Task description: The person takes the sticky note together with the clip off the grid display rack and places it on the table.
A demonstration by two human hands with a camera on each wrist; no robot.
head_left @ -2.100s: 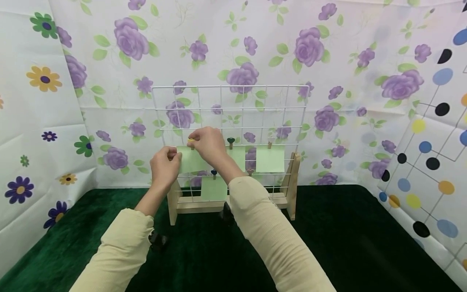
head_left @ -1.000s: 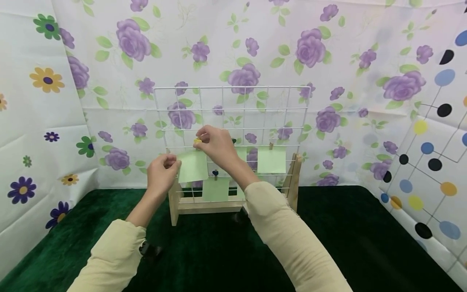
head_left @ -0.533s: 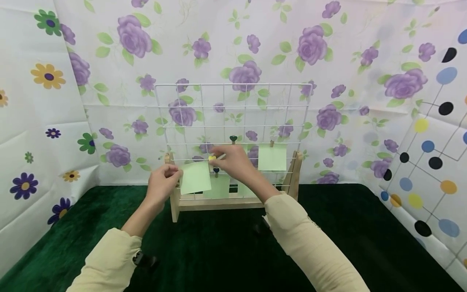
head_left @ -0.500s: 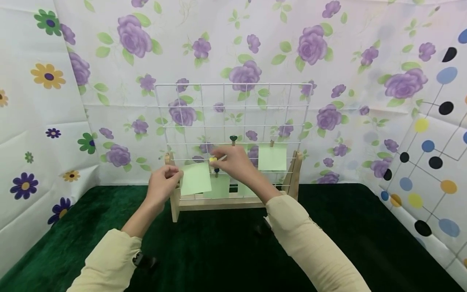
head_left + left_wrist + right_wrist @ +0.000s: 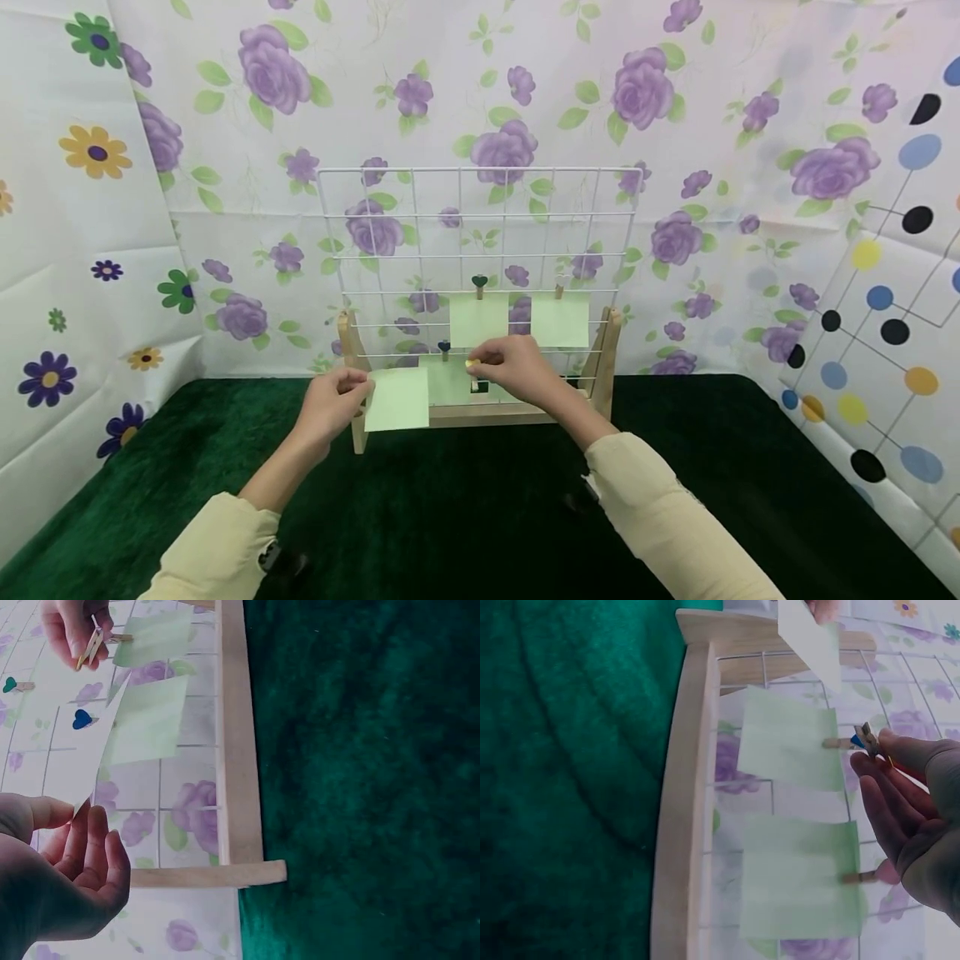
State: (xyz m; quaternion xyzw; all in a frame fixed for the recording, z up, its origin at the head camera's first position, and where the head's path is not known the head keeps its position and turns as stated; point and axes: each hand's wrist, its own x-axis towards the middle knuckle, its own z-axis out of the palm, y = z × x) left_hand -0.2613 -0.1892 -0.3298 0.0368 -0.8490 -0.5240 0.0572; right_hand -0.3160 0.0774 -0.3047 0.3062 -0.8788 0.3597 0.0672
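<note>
My left hand [image 5: 330, 408] pinches a pale green paper note [image 5: 399, 400] by its left edge, in front of the rack's lower left part. Between the thumb and fingers of my right hand [image 5: 521, 367] is a small wooden clothespin [image 5: 91, 646] with a yellow heart, off the wire. A white wire grid [image 5: 480, 255] stands in front of both hands. Upper notes hang from a dark green heart clothespin [image 5: 480, 285] and a pale one [image 5: 559, 291]. Lower notes hang from a blue heart clothespin [image 5: 82, 718] and a pink one [image 5: 862, 877]; my right hand partly hides these in the head view.
The grid's wooden stand [image 5: 450, 416] rests on a dark green plush cloth [image 5: 435, 517]. Behind it hangs a purple-flowered backdrop [image 5: 262, 167], with patterned sheets at both sides. Black wrist cameras jut from under both sleeves.
The yellow heart clothespin has come off the grid, and the upper left note with it. My left hand lowered the note; my right hand moved down and right with the clothespin.
</note>
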